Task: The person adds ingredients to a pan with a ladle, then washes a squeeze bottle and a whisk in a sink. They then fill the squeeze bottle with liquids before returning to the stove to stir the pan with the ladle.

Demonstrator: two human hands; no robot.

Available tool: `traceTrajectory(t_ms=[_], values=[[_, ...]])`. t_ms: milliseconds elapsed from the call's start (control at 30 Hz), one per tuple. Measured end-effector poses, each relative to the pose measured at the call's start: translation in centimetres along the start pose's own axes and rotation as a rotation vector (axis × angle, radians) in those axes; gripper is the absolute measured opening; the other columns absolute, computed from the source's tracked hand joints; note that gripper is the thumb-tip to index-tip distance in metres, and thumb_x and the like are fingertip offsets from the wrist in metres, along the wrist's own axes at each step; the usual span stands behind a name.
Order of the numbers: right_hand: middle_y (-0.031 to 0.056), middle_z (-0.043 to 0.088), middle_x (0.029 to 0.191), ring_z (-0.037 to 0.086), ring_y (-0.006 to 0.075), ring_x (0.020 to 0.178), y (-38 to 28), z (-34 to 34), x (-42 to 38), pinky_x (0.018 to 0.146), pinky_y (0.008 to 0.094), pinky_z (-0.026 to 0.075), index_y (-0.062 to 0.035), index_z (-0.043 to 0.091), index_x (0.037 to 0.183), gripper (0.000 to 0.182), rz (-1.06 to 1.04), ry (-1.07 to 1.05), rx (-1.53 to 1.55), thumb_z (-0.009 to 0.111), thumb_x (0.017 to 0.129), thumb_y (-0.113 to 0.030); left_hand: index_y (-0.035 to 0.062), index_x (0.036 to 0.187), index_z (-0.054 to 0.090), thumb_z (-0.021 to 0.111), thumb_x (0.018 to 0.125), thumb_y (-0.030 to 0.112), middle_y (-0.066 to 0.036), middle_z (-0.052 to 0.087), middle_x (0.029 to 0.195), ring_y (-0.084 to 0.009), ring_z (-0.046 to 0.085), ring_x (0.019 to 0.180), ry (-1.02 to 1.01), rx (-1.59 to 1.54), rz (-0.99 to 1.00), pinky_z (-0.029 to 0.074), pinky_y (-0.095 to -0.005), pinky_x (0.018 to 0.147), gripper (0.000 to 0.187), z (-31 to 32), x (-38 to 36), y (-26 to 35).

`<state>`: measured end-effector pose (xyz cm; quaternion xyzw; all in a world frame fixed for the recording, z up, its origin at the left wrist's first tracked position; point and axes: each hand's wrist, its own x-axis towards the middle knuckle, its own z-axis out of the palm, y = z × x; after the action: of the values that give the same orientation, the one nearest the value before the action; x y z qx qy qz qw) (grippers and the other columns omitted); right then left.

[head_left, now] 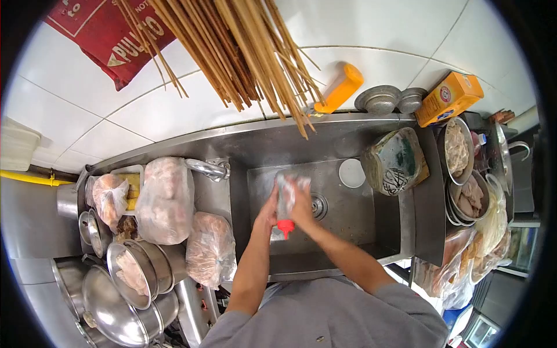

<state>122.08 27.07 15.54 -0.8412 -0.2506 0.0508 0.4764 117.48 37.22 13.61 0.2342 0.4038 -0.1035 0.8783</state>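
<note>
Over the steel sink, a clear squeeze bottle with a red nozzle cap is held between both hands, its nozzle pointing toward my body. My left hand grips the bottle from its left side. Against its right and upper side, my right hand is pressed with something whitish, perhaps suds or a cloth, blurred by motion. The drain lies just right of my right hand. A white round lid rests on the sink floor farther right.
Bagged meat and metal bowls crowd the left side. A large wrapped container occupies the sink's right end. Bowls of meat stand beyond it. Wooden sticks hang above the back edge, near an orange bottle and an orange box.
</note>
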Motion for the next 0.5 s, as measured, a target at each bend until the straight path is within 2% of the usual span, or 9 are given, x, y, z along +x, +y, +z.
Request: traceTrajectory(t_ms=[33, 100, 133, 167, 233, 300, 367, 433, 500], values=[[0.0273, 0.050, 0.108, 0.052, 0.0407, 0.097, -0.5, -0.8, -1.2, 0.083, 0.0436, 0.042, -0.0125, 0.054, 0.120, 0.041, -0.003, -0.004, -0.002, 0.062, 0.081, -0.017, 0.0121, 0.116, 0.055, 0.050, 0.082, 0.062, -0.007, 0.063, 0.097, -0.0203, 0.061, 0.088, -0.001, -0.005, 0.002, 0.051, -0.0372, 0.078, 0.061, 0.1, 0.1, 0.4], [0.0235, 0.053, 0.102, 0.055, 0.0371, 0.094, -1.6, -3.0, -2.7, 0.081, 0.0404, 0.043, -0.0102, 0.053, 0.122, 0.043, -0.485, -0.207, 0.042, 0.063, 0.080, -0.013, 0.0097, 0.109, 0.059, 0.048, 0.077, 0.071, -0.010, 0.064, 0.092, -0.0212, 0.063, 0.077, -0.032, 0.084, 0.034, 0.052, -0.0354, 0.069, 0.070, 0.0, -0.5, 1.3], [0.0186, 0.055, 0.095, 0.054, 0.0327, 0.091, -2.4, -2.9, -2.1, 0.079, 0.0368, 0.045, -0.0082, 0.064, 0.110, 0.034, 0.013, -0.329, 0.623, 0.063, 0.075, -0.004, 0.0096, 0.110, 0.058, 0.048, 0.078, 0.069, -0.009, 0.064, 0.092, -0.0195, 0.062, 0.078, -0.015, 0.185, 0.067, 0.051, -0.0357, 0.072, 0.068, -0.1, -1.2, 1.5], [0.0186, 0.055, 0.095, 0.054, 0.0327, 0.091, -1.2, -2.6, 0.2, 0.079, 0.0368, 0.045, -0.0082, 0.064, 0.110, 0.034, 0.014, -0.333, 0.622, 0.063, 0.075, -0.004, 0.0096, 0.110, 0.058, 0.048, 0.078, 0.069, -0.009, 0.064, 0.092, -0.0195, 0.062, 0.078, -0.013, 0.182, 0.067, 0.051, -0.0357, 0.072, 0.068, 0.0, -0.8, 1.8], [0.0141, 0.059, 0.085, 0.058, 0.0290, 0.080, 1.8, -1.0, 3.8, 0.074, 0.0336, 0.048, -0.0082, 0.066, 0.104, 0.031, -0.095, 0.029, 0.215, 0.068, 0.073, -0.006, 0.0091, 0.111, 0.058, 0.049, 0.080, 0.066, -0.009, 0.063, 0.096, -0.0182, 0.062, 0.080, -0.087, 0.166, 0.083, 0.051, -0.0352, 0.072, 0.066, -0.6, 0.3, 2.0], [0.0135, 0.060, 0.083, 0.059, 0.0289, 0.076, 0.7, -1.4, 3.4, 0.072, 0.0340, 0.048, -0.0078, 0.067, 0.101, 0.028, -0.115, 0.019, 0.159, 0.068, 0.073, -0.007, 0.0078, 0.112, 0.056, 0.048, 0.081, 0.065, -0.009, 0.063, 0.099, -0.0184, 0.062, 0.083, -0.113, 0.150, 0.088, 0.051, -0.0343, 0.072, 0.066, -0.9, 0.7, 2.3], [0.0128, 0.061, 0.080, 0.060, 0.0287, 0.072, 0.0, -1.4, 2.9, 0.070, 0.0344, 0.049, -0.0075, 0.068, 0.098, 0.025, -0.143, 0.012, 0.095, 0.068, 0.073, -0.007, 0.0074, 0.113, 0.054, 0.040, 0.086, 0.062, -0.007, 0.062, 0.096, -0.0193, 0.061, 0.082, -0.073, 0.014, 0.166, 0.052, -0.0340, 0.068, 0.062, -0.2, 0.8, 2.4], [0.0150, 0.061, 0.084, 0.060, 0.0294, 0.069, -0.1, -1.0, 0.3, 0.066, 0.0375, 0.048, -0.0052, 0.068, 0.087, 0.015, -0.565, -0.057, 0.247, 0.068, 0.072, -0.010, 0.0070, 0.113, 0.054, 0.040, 0.085, 0.063, -0.008, 0.062, 0.095, -0.0199, 0.061, 0.082, -0.027, 0.030, 0.162, 0.052, -0.0343, 0.067, 0.064, 1.1, -0.4, 2.5], [0.0164, 0.061, 0.086, 0.059, 0.0334, 0.072, 0.9, -0.7, 3.0, 0.065, 0.0392, 0.048, -0.0040, 0.066, 0.086, 0.014, -0.576, 0.008, 0.175, 0.067, 0.073, -0.010, 0.0066, 0.113, 0.054, 0.040, 0.085, 0.065, -0.008, 0.062, 0.095, -0.0205, 0.061, 0.081, 0.024, 0.042, 0.162, 0.052, -0.0346, 0.067, 0.066, 0.7, -0.5, 2.4]])
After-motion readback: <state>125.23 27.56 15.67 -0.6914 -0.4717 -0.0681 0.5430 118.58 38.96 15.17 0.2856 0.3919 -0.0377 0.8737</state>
